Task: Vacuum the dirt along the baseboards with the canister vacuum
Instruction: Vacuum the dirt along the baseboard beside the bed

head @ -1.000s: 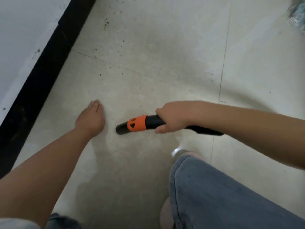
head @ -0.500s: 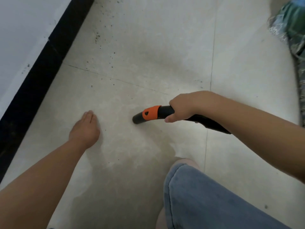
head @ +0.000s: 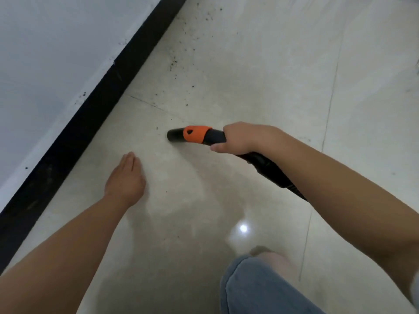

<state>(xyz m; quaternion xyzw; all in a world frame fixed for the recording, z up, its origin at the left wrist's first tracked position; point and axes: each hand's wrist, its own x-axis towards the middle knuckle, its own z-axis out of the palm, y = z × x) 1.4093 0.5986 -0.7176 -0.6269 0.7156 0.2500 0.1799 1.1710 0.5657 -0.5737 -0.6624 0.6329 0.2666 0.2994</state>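
My right hand grips the black vacuum hose nozzle just behind its orange collar. The nozzle mouth points left, low over the pale tiled floor. Dark dirt specks lie scattered on the tile ahead of the nozzle, close to the black baseboard that runs diagonally under the white wall. My left hand rests flat on the floor with straight fingers, left of and nearer than the nozzle. The black hose runs back under my right forearm.
My knee in blue jeans is at the bottom right. Tile grout lines cross the floor. A bright light reflection sits on the glossy tile near the knee.
The nozzle in my right hand has moved forward toward the dirt specks. My left hand stays flat on the floor. The view has shifted toward the wall, and the cloth at the right edge is gone.
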